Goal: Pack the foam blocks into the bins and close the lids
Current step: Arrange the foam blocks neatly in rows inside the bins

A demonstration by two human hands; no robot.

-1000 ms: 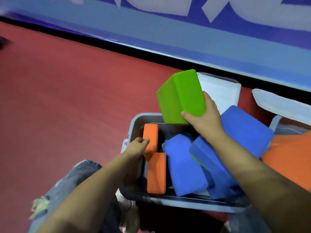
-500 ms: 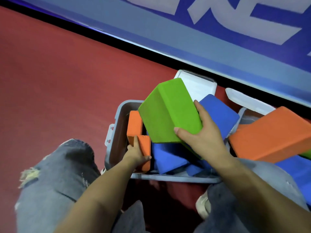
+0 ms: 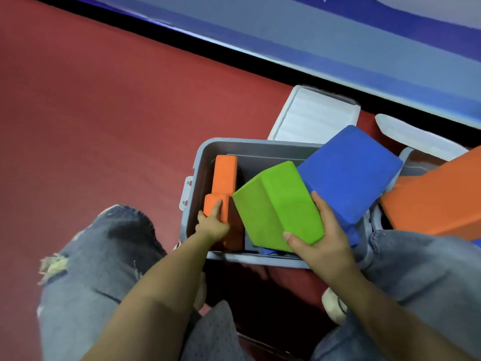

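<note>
Right hand point(image 3: 321, 246): grip spread wide around the near end of the green block point(image 3: 277, 207), thumb on the near face, fingers up the right side. Block is tilted, its far end raised, sitting over the middle of the grey bin point(image 3: 200, 157).

Left hand point(image 3: 213, 222): reaches inside the bin at its left side; fingers lie on the near orange block point(image 3: 217, 207), index finger extended along its top. Whether the thumb wraps the block, cannot tell.

Just beyond the left hand, a second orange block point(image 3: 225, 174) stands upright against the bin's left wall, touching the near one.

Right of the green block and touching it, a large blue block point(image 3: 348, 173) leans tilted over the bin's right rim, crowding that side. More blue foam point(image 3: 268, 251) shows under the green block at the near wall.

Further right, a big orange block point(image 3: 437, 199) lies across a second bin point(image 3: 410, 158), of which only an edge shows.

Beyond the grey bin, a pale lid point(image 3: 315, 115) lies on the red floor point(image 3: 104, 113); another pale lid point(image 3: 419, 136) sits beyond the right bin.

Near side: jeans-clad knees point(image 3: 99, 256) flank both arms; a shoe point(image 3: 334, 306) shows under the right forearm.
</note>
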